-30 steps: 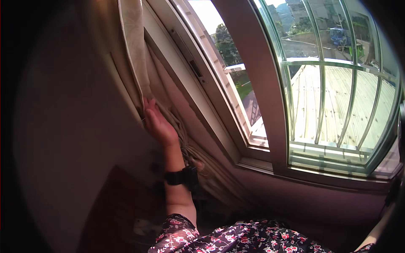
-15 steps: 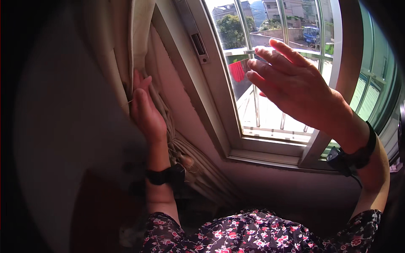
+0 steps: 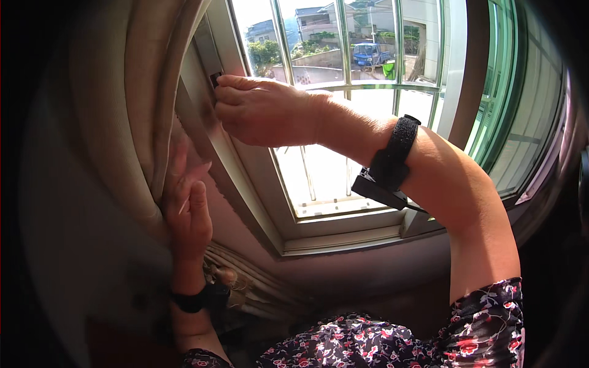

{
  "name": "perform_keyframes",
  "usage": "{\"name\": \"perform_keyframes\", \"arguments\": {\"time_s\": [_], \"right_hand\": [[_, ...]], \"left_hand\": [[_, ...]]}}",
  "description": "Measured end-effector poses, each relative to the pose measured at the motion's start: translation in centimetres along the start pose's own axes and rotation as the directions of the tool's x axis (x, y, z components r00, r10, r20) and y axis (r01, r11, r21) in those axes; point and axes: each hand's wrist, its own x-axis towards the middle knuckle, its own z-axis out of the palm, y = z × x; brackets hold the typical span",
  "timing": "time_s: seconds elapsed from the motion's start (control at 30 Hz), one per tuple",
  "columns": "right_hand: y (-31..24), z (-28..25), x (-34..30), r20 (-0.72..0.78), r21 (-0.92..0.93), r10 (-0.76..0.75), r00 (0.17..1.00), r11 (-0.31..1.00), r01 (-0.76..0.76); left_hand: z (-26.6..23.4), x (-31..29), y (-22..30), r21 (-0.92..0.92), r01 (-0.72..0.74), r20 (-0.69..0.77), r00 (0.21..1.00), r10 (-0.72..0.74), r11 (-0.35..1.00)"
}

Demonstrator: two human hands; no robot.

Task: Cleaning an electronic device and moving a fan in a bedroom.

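Note:
My right hand (image 3: pixel 261 111) reaches across the window with its fingers curled at the recessed latch (image 3: pixel 215 78) on the left upright of the sliding sash (image 3: pixel 261 165). The fingertips and most of the latch are hidden by the hand. Lower left, my left hand (image 3: pixel 190 211) is raised with thumb and fingers apart, its back against the edge of the beige curtain (image 3: pixel 144 116). Its fingers are slightly blurred, and it grips nothing that I can see. Dark straps with small devices sit on both wrists.
Upright metal bars (image 3: pixel 345 43) stand outside the glass. A green-tinted pane (image 3: pixel 506 80) is at the right. Below the left hand hangs a gathered bunch of curtain cloth (image 3: pixel 251 294). The window sill (image 3: pixel 343 241) runs under the sash. A blue truck (image 3: pixel 368 54) is outside.
My right hand has moved left from in front of the glass to the sash latch, and its fingers have curled. My left hand remains by the curtain; it has come off the cloth folds. The view has shifted.

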Motion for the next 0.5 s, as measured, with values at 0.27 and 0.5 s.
{"name": "perform_keyframes", "arguments": {"time_s": [0.27, 0.5], "right_hand": [[1.3, -0.4, 0.9, -0.168, 0.031, -0.043, 0.985, 0.998, 0.049], [0.8, -0.1, 2.0, -0.314, 0.025, 0.058, 0.948, 0.998, -0.053]], "left_hand": [[1.8, 0.9, 0.0, 0.172, -0.399, 0.342, 0.882, 0.325, 0.901], [2.4, 0.0, -1.3, 0.282, -0.414, 0.308, 0.893, 0.327, 0.865]]}}
